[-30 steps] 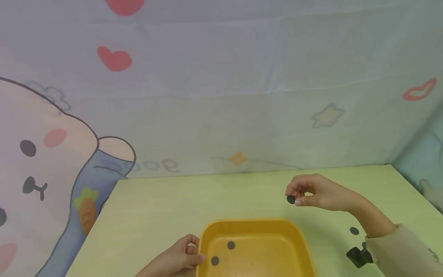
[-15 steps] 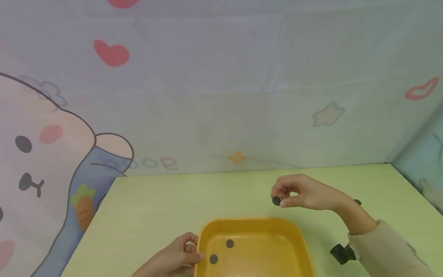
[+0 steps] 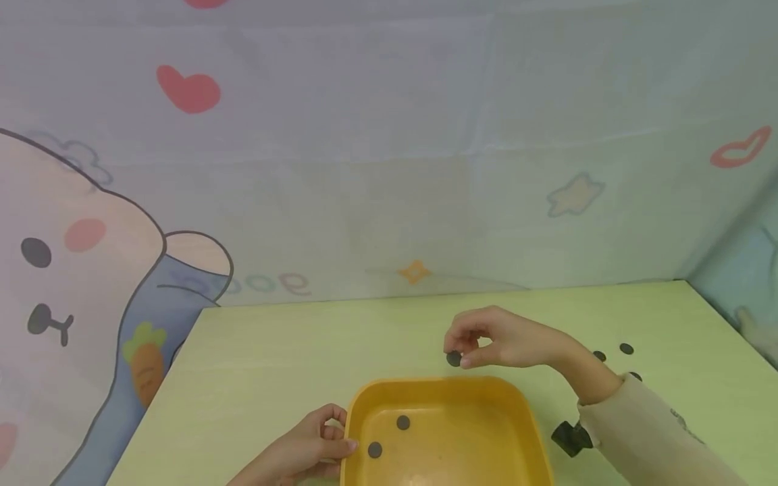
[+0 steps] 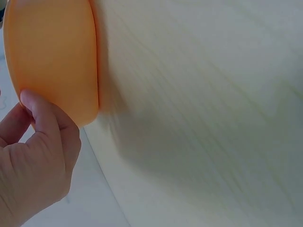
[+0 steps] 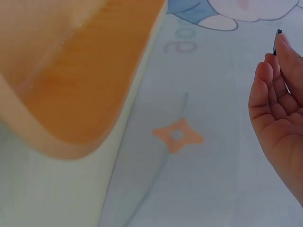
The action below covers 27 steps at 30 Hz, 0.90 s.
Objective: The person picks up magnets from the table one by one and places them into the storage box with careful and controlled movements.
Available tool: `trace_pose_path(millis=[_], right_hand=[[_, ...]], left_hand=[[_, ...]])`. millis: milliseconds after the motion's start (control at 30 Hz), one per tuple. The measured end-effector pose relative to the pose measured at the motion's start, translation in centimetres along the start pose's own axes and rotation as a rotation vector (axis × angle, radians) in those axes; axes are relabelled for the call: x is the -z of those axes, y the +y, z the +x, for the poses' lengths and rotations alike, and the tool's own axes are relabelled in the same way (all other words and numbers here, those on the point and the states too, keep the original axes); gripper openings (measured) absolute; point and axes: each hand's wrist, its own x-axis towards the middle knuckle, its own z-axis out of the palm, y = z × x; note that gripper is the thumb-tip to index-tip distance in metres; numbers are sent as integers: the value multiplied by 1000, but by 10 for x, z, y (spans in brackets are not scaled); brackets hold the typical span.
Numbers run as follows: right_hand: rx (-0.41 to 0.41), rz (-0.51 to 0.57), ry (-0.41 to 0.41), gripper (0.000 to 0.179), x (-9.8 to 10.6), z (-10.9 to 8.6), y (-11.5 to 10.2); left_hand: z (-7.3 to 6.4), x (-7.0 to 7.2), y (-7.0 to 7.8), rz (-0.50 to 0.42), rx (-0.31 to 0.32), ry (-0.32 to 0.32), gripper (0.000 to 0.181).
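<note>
A small black disc (image 3: 454,358) is pinched between the thumb and fingertips of my right hand (image 3: 501,337), just beyond the far rim of a yellow tray. In the right wrist view the same disc (image 5: 278,41) shows edge-on at the fingertips. My left hand (image 3: 306,442) grips the left rim of the yellow tray (image 3: 535,432), thumb over the edge; the left wrist view shows these fingers (image 4: 45,118) on the tray's wall. Inside the tray, toward its left side, lie two dark discs, one (image 3: 403,422) farther back and one (image 3: 375,449) nearer.
Several loose black discs (image 3: 627,349) lie on the pale green table (image 3: 273,351) to the right, partly behind the right forearm. A black object (image 3: 570,439) sits by the right sleeve (image 3: 644,425). A printed cloth (image 3: 365,202) hangs behind the table.
My right hand has moved left with the disc, from right of the tray to beyond its far rim. More loose discs show behind the forearm. The left hand stays on the rim.
</note>
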Motion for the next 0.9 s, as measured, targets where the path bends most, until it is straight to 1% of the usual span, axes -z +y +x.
trace_pose_path(millis=[200, 267, 400, 533, 700, 900], right_hand=[[21, 11, -40, 13, -12, 14, -2], [15, 15, -56, 13, -16, 19, -3], [9, 7, -92, 14, -25, 28, -4], [8, 11, -129, 14, -34, 39, -3], [-2, 17, -189, 15, -52, 49, 0], [59, 1, -273, 16, -75, 58, -3]], left_hand=[[-2, 1, 0, -26, -10, 5, 27], [-2, 1, 0, -25, -12, 11, 27], [-2, 1, -1, -13, -15, 39, 28], [1, 2, 1, 7, -15, 66, 29], [4, 2, -1, 27, -27, 84, 29], [4, -1, -6, 19, -27, 105, 28]])
